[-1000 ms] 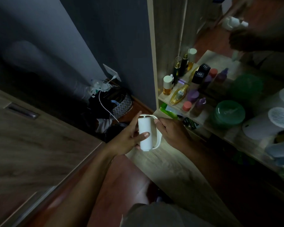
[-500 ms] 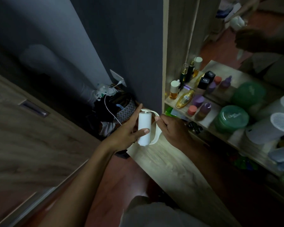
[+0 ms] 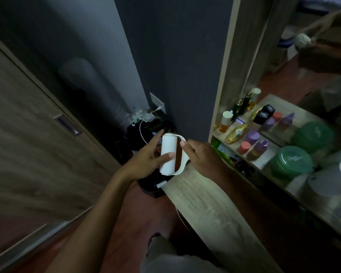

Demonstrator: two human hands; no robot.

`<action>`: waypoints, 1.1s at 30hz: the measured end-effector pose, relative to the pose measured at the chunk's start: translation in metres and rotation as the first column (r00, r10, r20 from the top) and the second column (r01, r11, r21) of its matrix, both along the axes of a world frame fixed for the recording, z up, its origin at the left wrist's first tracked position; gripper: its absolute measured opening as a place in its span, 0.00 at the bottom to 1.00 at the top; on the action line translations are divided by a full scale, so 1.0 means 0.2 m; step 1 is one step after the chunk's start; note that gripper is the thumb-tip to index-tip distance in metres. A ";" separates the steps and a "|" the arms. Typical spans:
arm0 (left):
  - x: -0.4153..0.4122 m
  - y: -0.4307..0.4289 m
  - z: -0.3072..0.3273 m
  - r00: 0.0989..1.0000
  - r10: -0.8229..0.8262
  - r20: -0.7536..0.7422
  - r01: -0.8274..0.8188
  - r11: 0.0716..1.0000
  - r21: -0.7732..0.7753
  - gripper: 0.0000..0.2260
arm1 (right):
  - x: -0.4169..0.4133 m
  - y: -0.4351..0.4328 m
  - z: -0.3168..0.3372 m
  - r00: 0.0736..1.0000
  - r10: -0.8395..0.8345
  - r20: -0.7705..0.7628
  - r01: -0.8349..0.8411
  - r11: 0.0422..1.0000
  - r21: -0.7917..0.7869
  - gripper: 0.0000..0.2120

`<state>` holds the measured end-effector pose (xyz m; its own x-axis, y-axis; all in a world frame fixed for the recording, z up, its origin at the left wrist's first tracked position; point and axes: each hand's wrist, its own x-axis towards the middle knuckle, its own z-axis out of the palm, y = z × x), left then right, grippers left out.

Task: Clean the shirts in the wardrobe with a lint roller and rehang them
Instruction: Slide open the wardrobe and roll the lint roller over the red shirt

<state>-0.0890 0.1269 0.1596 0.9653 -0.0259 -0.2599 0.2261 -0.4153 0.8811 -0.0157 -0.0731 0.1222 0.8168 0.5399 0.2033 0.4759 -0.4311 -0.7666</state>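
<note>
While the left hand (image 3: 146,160) wrapped its fingers around the white lint roller (image 3: 168,152), the right hand (image 3: 200,154) pinched the looped handle — both held it mid-air beside the cluttered shelf (image 3: 272,154).

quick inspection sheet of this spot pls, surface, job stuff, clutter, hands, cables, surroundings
surface: light wood-grain ledge, bare where visible
job's things: white cylindrical lint roller with looped handle, held upright above the ledge's end; no shirts seen
clutter: amber, purple and gold bottles and green round lidded tubs on the shelf; dark pile on the floor
grippers: left hand in a grip around the roller; right hand holds the handle loop
cables: white cable from the wall socket into the pile
surroundings: dim room, wood sliding door at left, dark grey wall
</note>
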 end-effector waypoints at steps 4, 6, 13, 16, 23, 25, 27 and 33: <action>0.02 0.10 -0.02 0.997 0.082 0.013 -0.081 0.996 -0.022 0.40 | 0.02 0.07 0.02 0.997 0.038 -0.069 -0.039 0.999 -0.021 0.19; 0.03 0.13 -0.03 0.994 0.106 0.033 -0.105 0.994 -0.019 0.34 | 0.04 0.10 0.03 0.992 0.056 -0.109 -0.062 0.997 -0.052 0.19; 0.07 0.30 0.07 0.961 0.224 0.159 -0.242 0.965 0.099 0.25 | 0.07 0.33 0.13 0.997 0.053 -0.055 -0.059 0.991 -0.120 0.16; 0.06 0.44 0.15 0.932 0.294 0.213 -0.324 0.938 0.122 0.19 | 0.08 0.51 0.20 0.996 0.073 -0.050 -0.079 0.991 -0.110 0.18; 0.01 1.00 0.25 0.796 0.483 0.365 -0.559 0.818 0.135 0.09 | 0.14 1.10 0.22 1.000 0.020 -0.014 -0.021 0.994 -0.111 0.23; 0.00 1.19 0.27 0.720 0.558 0.412 -0.664 0.727 0.175 0.13 | 0.14 1.29 0.22 0.996 0.013 -0.088 -0.021 0.996 -0.082 0.24; -0.01 1.39 0.25 0.671 0.606 0.427 -0.735 0.619 0.277 0.17 | 0.14 1.46 0.21 0.987 0.014 -0.159 -0.026 0.997 -0.073 0.22; 0.07 1.89 0.02 0.716 0.642 0.276 -0.661 0.494 0.565 0.15 | 0.17 1.88 0.22 0.979 -0.040 -0.201 0.022 0.996 -0.088 0.20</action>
<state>-0.0760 0.5046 0.1635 0.6491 0.7591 0.0493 0.6356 -0.5768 0.5132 0.0179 0.3035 0.1656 0.8529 0.5219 -0.0132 0.3001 -0.5108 -0.8056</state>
